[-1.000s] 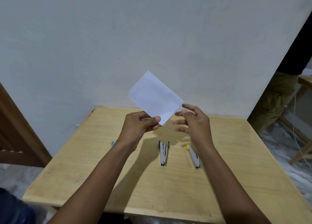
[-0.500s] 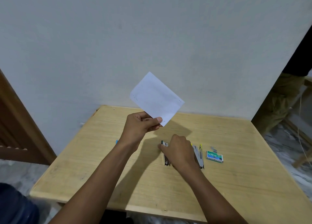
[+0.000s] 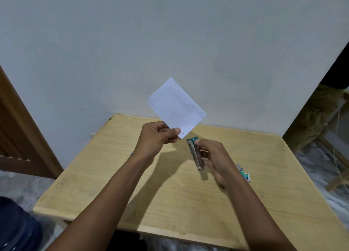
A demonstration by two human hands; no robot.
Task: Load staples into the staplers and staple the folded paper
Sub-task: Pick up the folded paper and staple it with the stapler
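The left hand (image 3: 156, 135) pinches the folded paper (image 3: 176, 108) above the worktop (image 3: 170, 203). The right hand (image 3: 217, 160) grips a stapler (image 3: 195, 154). A staple box (image 3: 245, 176) lies behind it, contents unseen.

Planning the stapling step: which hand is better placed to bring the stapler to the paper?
The right hand: it grips the stapler just below the paper, while the left hand pinches the paper's lower corner.
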